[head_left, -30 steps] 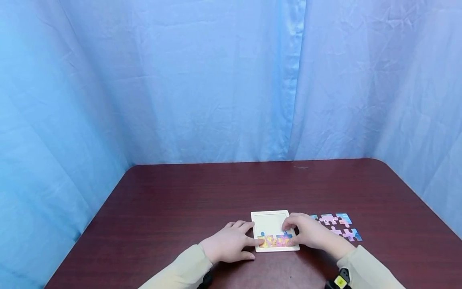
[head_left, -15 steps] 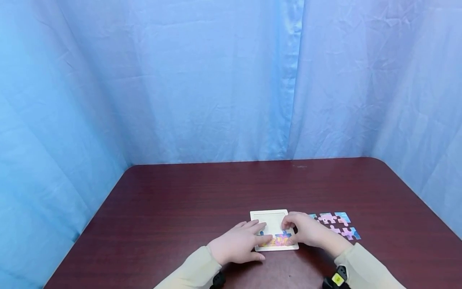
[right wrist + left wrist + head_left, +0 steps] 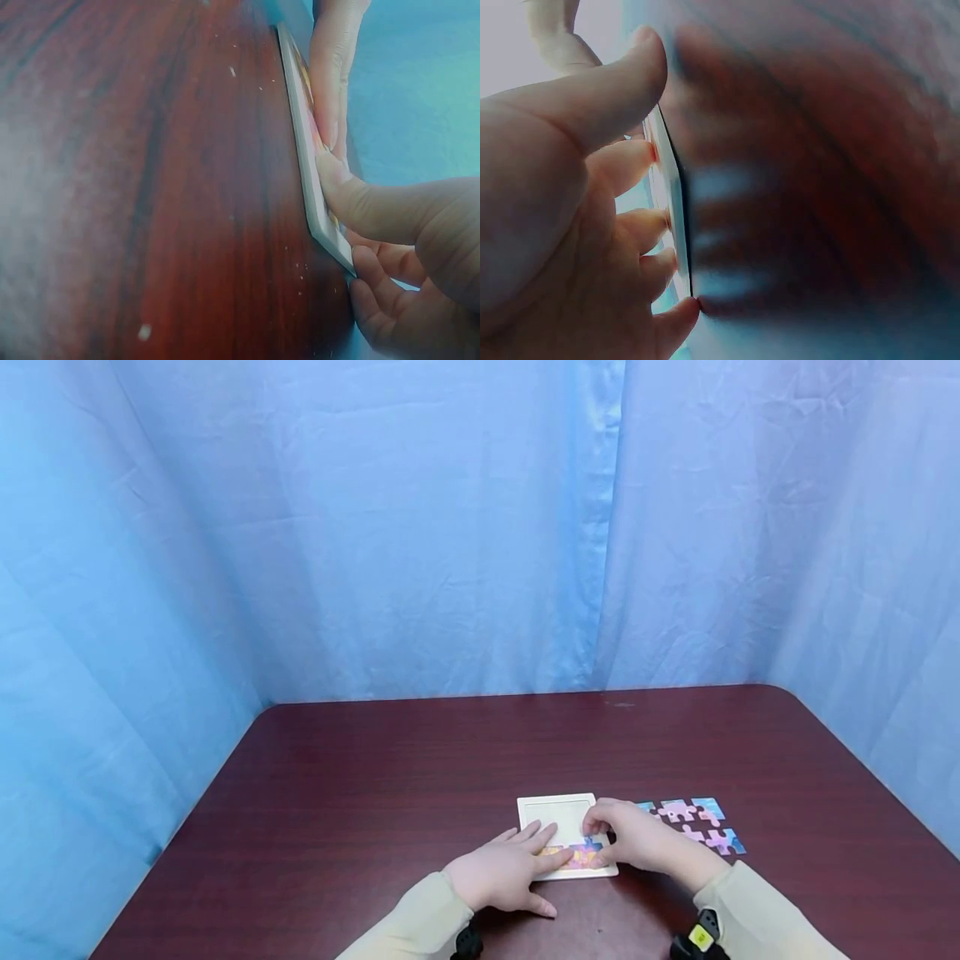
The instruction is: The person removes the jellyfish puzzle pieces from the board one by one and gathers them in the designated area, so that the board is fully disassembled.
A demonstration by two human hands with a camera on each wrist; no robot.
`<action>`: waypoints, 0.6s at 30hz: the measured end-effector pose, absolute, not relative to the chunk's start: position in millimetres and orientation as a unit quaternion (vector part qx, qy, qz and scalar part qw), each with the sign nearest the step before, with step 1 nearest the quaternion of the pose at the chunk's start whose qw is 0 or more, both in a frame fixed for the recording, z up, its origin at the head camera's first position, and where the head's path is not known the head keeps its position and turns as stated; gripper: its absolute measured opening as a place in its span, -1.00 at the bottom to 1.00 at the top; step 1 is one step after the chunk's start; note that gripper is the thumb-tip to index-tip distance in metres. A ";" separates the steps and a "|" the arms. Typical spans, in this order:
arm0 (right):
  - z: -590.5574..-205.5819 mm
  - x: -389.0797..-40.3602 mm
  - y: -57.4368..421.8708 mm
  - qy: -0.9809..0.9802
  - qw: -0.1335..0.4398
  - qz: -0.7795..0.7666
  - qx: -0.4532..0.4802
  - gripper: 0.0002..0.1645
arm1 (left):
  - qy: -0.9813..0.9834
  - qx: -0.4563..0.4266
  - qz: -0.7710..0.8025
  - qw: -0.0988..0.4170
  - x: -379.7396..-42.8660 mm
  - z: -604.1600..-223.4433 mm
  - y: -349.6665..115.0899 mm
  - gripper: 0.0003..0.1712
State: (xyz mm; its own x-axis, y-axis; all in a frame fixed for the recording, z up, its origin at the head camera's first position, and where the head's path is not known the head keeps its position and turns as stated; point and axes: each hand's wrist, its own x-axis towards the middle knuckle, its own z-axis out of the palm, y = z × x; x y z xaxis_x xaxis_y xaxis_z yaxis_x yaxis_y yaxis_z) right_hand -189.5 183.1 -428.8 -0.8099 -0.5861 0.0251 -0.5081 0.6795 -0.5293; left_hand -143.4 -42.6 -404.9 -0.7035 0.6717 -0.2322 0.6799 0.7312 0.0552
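Observation:
A white square puzzle tray (image 3: 557, 798) lies on the table, with colourful jigsaw pieces (image 3: 581, 858) in a row along its near side. My left hand (image 3: 501, 870) spreads over the left part of the tray. Its straight index finger presses on the row, while the thumb sticks out past the near rim. My right hand (image 3: 639, 838) bends over the tray's right side, thumb and fingertips pinching the right-hand piece of the row. In the right wrist view, the right thumb (image 3: 360, 204) meets the left finger (image 3: 330, 82) above the tray's edge (image 3: 300, 142).
Several loose pink and blue jigsaw pieces (image 3: 677, 811) lie to the right of the tray, partly behind the right hand. The dark red table (image 3: 390, 777) runs back to a blue curtain (image 3: 435, 568).
My left hand has slid right from the tray's left rim, its index finger now further along the row. The right hand keeps its place on the right piece. The view shifts slightly.

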 end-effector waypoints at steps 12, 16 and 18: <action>-426.9 -189.3 180.4 0.918 0.084 -0.252 -0.296 -0.63 | 0.925 0.365 -0.013 0.107 -142.5 -403.5 -41.7 -0.15; -424.8 -188.9 179.7 0.919 0.089 -0.244 -0.296 -0.63 | 0.924 0.367 -0.019 0.107 -142.8 -403.4 -41.6 -0.14; -423.7 -189.1 179.2 0.919 0.089 -0.243 -0.299 -0.63 | 0.923 0.368 -0.024 0.107 -143.1 -403.6 -42.0 -0.14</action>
